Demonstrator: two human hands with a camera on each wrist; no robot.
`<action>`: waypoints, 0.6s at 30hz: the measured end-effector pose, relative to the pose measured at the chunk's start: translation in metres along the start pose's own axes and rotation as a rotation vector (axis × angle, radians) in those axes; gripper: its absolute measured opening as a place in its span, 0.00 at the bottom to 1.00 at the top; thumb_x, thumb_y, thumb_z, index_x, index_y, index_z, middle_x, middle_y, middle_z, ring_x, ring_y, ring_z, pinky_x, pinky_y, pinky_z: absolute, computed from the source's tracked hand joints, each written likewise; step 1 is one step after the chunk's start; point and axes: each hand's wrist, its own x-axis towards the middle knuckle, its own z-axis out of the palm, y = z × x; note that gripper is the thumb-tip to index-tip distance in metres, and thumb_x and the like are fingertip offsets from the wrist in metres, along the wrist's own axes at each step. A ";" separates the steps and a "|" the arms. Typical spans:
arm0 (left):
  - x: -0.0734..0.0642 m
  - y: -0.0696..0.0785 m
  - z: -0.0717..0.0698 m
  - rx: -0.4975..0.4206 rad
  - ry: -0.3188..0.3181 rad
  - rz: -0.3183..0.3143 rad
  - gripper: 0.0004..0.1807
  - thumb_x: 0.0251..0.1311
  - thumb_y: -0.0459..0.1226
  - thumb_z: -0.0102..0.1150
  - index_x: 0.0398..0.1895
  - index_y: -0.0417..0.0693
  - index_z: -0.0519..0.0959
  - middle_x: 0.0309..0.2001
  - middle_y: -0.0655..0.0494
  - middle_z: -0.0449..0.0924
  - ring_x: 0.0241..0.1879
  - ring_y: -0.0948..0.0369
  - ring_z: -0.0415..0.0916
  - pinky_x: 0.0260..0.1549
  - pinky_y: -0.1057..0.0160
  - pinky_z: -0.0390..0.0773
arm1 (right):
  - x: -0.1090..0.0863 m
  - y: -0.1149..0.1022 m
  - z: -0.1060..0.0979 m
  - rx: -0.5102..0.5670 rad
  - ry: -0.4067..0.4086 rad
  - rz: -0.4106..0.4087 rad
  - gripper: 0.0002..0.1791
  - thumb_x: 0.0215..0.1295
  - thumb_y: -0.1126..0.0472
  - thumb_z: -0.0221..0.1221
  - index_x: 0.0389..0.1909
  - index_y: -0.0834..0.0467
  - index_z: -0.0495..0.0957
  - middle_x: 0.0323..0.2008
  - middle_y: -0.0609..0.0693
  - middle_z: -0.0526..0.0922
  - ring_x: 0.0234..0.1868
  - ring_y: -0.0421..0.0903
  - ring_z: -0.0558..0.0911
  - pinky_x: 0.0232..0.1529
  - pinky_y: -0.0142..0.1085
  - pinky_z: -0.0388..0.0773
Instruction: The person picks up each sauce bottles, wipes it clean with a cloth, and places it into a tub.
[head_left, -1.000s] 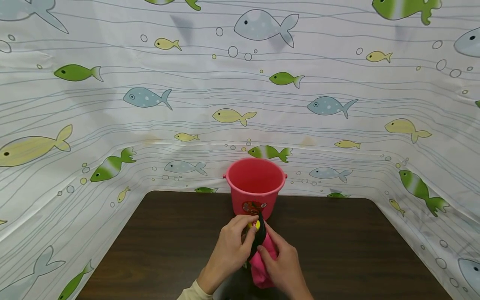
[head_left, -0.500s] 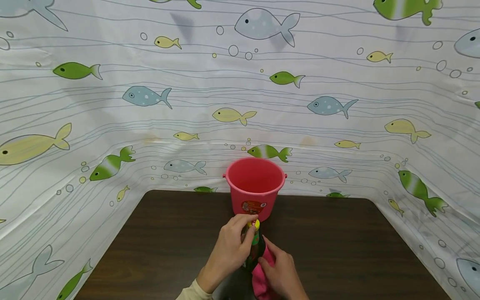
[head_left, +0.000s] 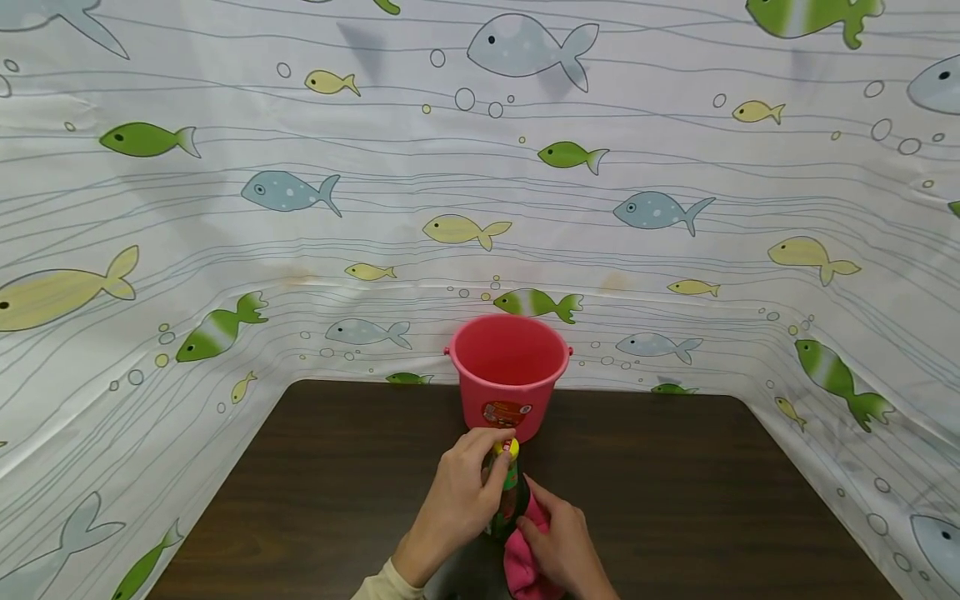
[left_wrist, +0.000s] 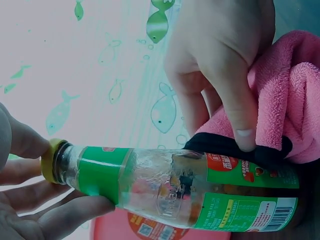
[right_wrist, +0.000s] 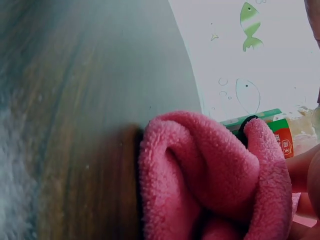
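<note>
A glass bottle (left_wrist: 157,192) with green and red labels and a yellow cap (head_left: 507,448) stands in front of the pink bucket. My left hand (head_left: 456,490) pinches it at the cap and neck with thumb and fingers. Beside the bottle's lower part, my right hand (head_left: 564,540) grips a bunched pink fluffy cloth (left_wrist: 285,92) with a black edge. That black edge (left_wrist: 225,145) lies against the bottle's side under the right fingers. In the right wrist view, the folded cloth (right_wrist: 210,170) hides most of the bottle, and only part of a label shows.
The pink bucket (head_left: 474,392) stands behind the bottle at the table's far side, its opening facing up. A dark wooden table (head_left: 675,483) spreads to both sides. White fish-patterned sheeting (head_left: 525,192) walls it in at the back and sides.
My right hand has moved the cloth down from near the bottle's neck to its lower side, uncovering the green neck label. My left hand stays on the cap.
</note>
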 end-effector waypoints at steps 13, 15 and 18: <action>0.001 0.001 -0.001 0.003 0.004 0.010 0.13 0.72 0.33 0.63 0.56 0.44 0.85 0.53 0.51 0.87 0.48 0.57 0.83 0.38 0.65 0.86 | -0.010 -0.027 -0.008 0.075 0.191 -0.035 0.31 0.63 0.63 0.72 0.69 0.53 0.80 0.56 0.57 0.90 0.45 0.40 0.87 0.39 0.29 0.83; 0.001 0.000 -0.001 0.006 0.008 0.014 0.13 0.72 0.33 0.62 0.56 0.43 0.85 0.53 0.50 0.87 0.48 0.57 0.83 0.39 0.67 0.86 | -0.011 -0.033 -0.010 0.103 0.215 -0.039 0.31 0.63 0.64 0.72 0.69 0.53 0.81 0.56 0.57 0.90 0.41 0.37 0.86 0.36 0.28 0.82; 0.000 0.000 -0.001 0.007 0.009 0.015 0.13 0.72 0.33 0.62 0.56 0.42 0.85 0.53 0.50 0.87 0.47 0.57 0.83 0.37 0.68 0.85 | -0.012 -0.041 -0.013 0.119 0.242 -0.046 0.31 0.64 0.64 0.71 0.69 0.52 0.81 0.57 0.57 0.89 0.38 0.35 0.85 0.34 0.28 0.80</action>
